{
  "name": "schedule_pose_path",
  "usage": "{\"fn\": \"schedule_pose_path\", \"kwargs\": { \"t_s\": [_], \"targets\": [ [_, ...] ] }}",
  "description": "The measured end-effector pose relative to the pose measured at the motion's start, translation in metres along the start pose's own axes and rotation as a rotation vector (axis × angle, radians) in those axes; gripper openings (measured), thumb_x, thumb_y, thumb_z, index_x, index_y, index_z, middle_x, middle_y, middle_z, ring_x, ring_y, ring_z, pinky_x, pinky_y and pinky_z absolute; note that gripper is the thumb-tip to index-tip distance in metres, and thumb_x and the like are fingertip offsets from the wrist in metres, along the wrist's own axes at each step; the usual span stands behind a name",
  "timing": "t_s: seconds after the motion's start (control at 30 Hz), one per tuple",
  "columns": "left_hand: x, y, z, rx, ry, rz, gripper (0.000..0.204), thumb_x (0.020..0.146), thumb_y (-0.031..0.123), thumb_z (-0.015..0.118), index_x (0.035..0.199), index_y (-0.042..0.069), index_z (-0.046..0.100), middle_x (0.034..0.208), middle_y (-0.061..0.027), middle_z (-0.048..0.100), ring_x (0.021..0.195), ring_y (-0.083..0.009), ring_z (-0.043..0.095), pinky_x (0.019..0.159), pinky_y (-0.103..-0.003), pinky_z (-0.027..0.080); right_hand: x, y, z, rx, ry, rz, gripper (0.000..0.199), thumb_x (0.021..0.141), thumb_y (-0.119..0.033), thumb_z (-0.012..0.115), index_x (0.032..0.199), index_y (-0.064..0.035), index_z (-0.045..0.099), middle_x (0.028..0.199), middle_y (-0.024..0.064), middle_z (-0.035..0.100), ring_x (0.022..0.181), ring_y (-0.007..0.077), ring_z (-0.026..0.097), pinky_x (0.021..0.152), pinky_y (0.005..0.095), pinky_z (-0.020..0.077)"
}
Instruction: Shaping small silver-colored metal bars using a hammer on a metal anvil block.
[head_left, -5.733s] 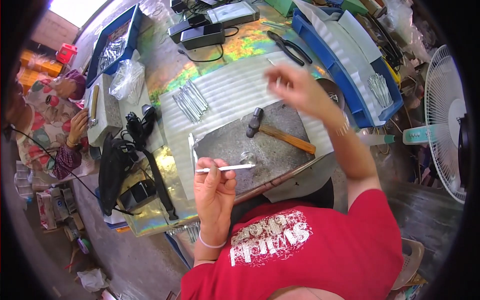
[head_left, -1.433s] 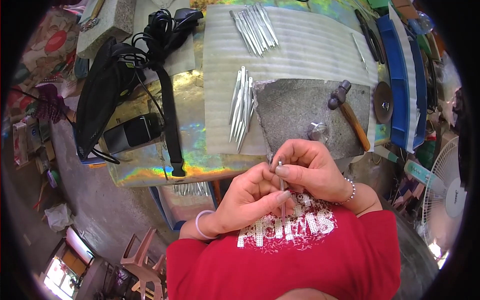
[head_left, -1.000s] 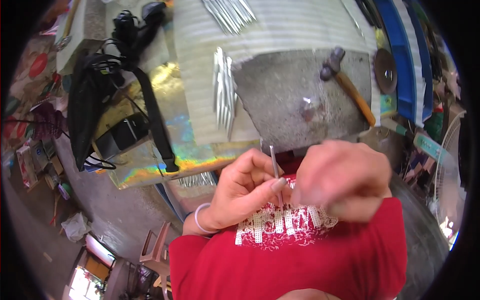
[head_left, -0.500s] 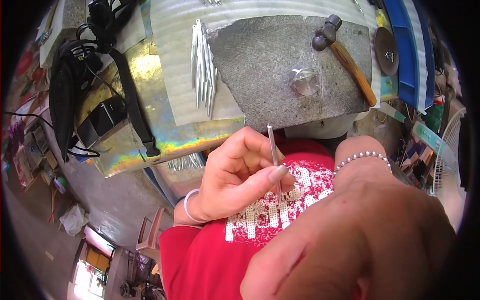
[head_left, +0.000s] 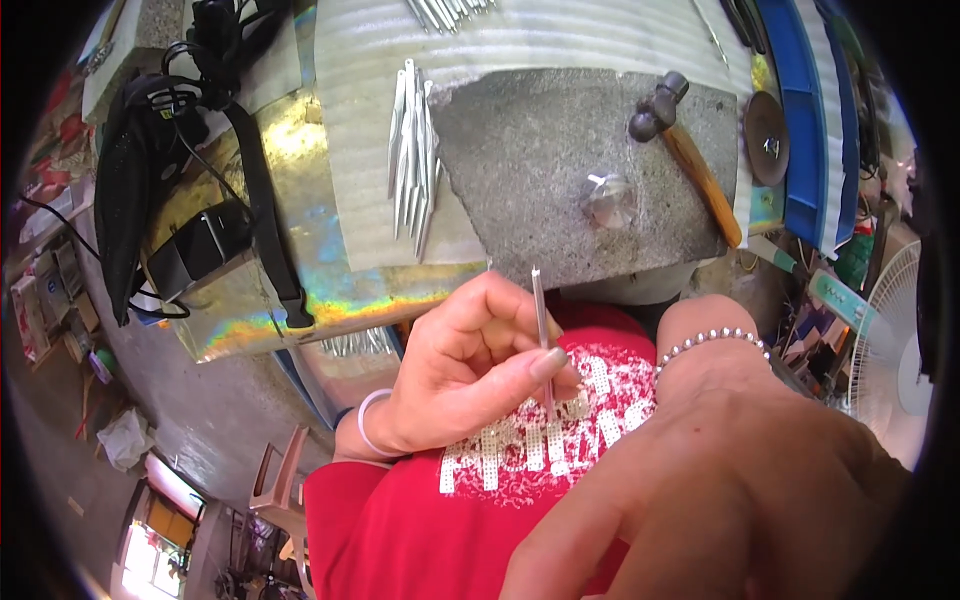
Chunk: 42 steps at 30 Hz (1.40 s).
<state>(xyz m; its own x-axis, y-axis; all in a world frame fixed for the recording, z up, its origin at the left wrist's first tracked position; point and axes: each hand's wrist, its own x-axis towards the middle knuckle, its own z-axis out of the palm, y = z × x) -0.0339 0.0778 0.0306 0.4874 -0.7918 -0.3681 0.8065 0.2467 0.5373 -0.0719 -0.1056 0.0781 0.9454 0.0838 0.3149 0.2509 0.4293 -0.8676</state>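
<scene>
My left hand (head_left: 470, 365), wearing a pale band at its wrist, pinches a thin silvery metal rod (head_left: 541, 310) between thumb and fingers. The rod stands nearly upright in front of my red shirt, just off the near edge of a dark stone slab (head_left: 540, 130). Large and close to the camera, my right hand (head_left: 700, 490) has a beaded bracelet at its wrist. Its fingertips run out of the picture at the bottom, so whether they hold anything is hidden. On the slab sit a small clear, glassy round object (head_left: 609, 202) and a hammer (head_left: 690, 165) with a wooden handle.
Left of the slab lies a bundle of pointed silvery rods (head_left: 411, 165), with more rods (head_left: 448, 12) at the far edge. A black bag with straps (head_left: 150, 170) covers the bench's left. To the right are a dark round disc (head_left: 766, 138), a blue tray (head_left: 806, 130) and a fan (head_left: 900, 340).
The view has shifted, so the bench things sit lower in the picture and more far rods show. My right hand has moved slightly lower; my left still pinches the rod.
</scene>
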Motion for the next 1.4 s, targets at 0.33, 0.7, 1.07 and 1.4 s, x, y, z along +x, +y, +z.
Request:
{"fn": "schedule_pose_path", "kwargs": {
  "t_s": [0.33,0.7,1.07,1.4],
  "targets": [
    [0.011,0.0,-0.004,-0.008,-0.008,0.026,0.014,0.089,-0.003,0.052,0.1,-0.002,0.043,0.084,-0.0129,0.063,0.076,-0.0134,0.064,0.064,-0.023,0.051,0.008,-0.002,-0.001,-0.05,0.0,-0.031,0.008,0.08,0.003,0.057,0.087,0.0022,0.055,0.082,0.0109,0.057,0.072,0.0201,0.058,0.062,0.0311,0.0481],
    [0.018,-0.002,-0.002,-0.01,-0.012,0.079,0.016,0.089,-0.004,0.051,0.101,-0.002,0.042,0.086,-0.0129,0.062,0.076,-0.0136,0.063,0.064,-0.023,0.051,0.017,0.004,-0.01,-0.08,0.003,-0.045,0.009,0.08,0.002,0.057,0.089,0.0016,0.055,0.084,0.0101,0.057,0.071,0.0193,0.057,0.061,0.0309,0.0475],
    [0.019,-0.001,-0.005,0.007,-0.006,0.114,0.016,0.089,-0.005,0.051,0.101,-0.002,0.042,0.085,-0.0134,0.062,0.076,-0.0132,0.063,0.064,-0.022,0.05,0.021,0.013,-0.009,-0.087,0.004,-0.069,0.01,0.081,0.002,0.057,0.091,0.0009,0.054,0.086,0.0094,0.057,0.07,0.0184,0.056,0.06,0.0306,0.0469],
    [0.025,0.007,-0.002,0.114,-0.087,-0.018,0.016,0.09,0.0,0.052,0.104,0.001,0.042,0.089,-0.0129,0.063,0.082,-0.0158,0.064,0.067,-0.024,0.051,-0.006,0.002,-0.043,-0.288,0.273,0.666,0.028,0.084,0.001,0.053,0.112,0.0028,0.053,0.09,0.0059,0.054,0.082,0.0099,0.053,0.072,0.0216,0.0415]
  ]
}}
